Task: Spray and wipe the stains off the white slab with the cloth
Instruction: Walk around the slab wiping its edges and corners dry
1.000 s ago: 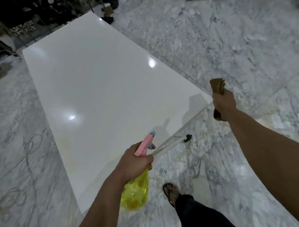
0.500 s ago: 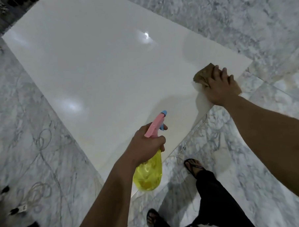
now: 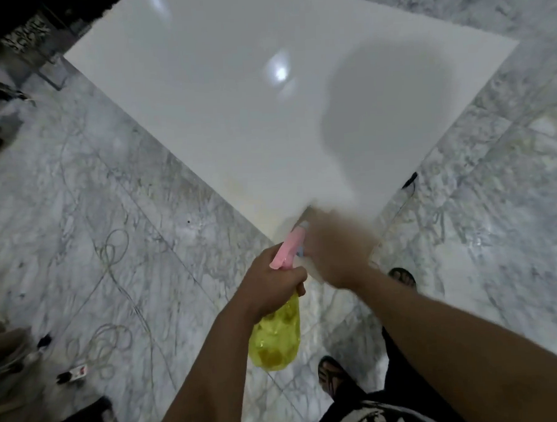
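White slab [image 3: 234,94], glossy, lies flat on the grey-veined marble floor [image 3: 79,219], seen corner-on: nearest corner points at the person and sits just ahead of both hands. Two bright light reflections on its surface, plus a broad soft shadow on the right half. Faint yellowish staining along the near left edge close to the corner.

Left hand [image 3: 271,287] is wrapped tight around the neck of a spray bottle [image 3: 276,338]: yellow translucent body hanging below the fist, pink trigger head sticking up and forward toward the slab corner. Bottle is in the air, over the floor, not touching the slab.

Right hand [image 3: 336,256] is heavily motion-blurred, at the slab's near corner, just beside the pink spray head. Cannot tell whether its fingers are spread or closed. Cloth cannot be made out separately in the blur; only a brownish smear over the corner.

Both forearms bare, reaching in from bottom of frame. Two sandalled feet [image 3: 334,376] on the floor below the right arm, dark trouser leg between them. Loose cables [image 3: 113,256] coil over the floor left of the slab; a small plug or adapter [image 3: 77,372] lies near the lower left. Dark clutter along the top left edge, too dim to identify.
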